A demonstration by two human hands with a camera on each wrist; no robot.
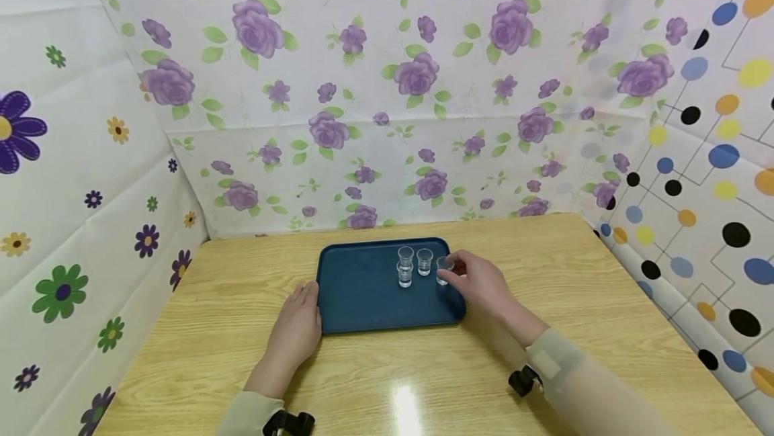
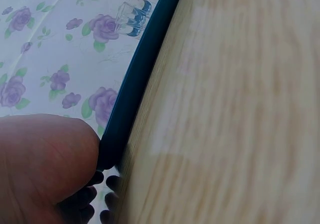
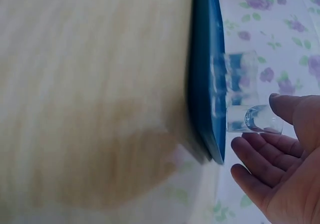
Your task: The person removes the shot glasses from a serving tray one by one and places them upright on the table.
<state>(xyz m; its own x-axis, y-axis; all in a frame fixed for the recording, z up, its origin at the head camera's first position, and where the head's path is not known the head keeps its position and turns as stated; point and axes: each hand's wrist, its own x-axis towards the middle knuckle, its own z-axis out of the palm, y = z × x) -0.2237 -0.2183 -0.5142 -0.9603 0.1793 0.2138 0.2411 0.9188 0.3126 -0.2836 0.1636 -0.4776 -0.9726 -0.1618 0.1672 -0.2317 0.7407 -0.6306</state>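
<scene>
A dark blue tray (image 1: 363,288) lies on the table. My left hand (image 1: 295,324) rests along its left edge, fingers straight; in the left wrist view part of that hand (image 2: 45,159) is right at the tray's rim (image 2: 132,88). Over the tray's right part, my right hand (image 1: 484,283) pinches a clear shot glass (image 1: 443,271) between thumb and fingers. The right wrist view shows this glass (image 3: 252,119) upright, the thumb at its rim and fingers on its other side. Beside it stand another shot glass (image 1: 424,262) and two (image 1: 405,276) overlapping in the head view.
The tray sits near the back edge of a wooden table (image 1: 411,369). A floral cloth (image 1: 375,86) hangs behind it. Patterned cloths hang at the left (image 1: 78,221) and right (image 1: 695,154). The left half of the tray is bare blue surface.
</scene>
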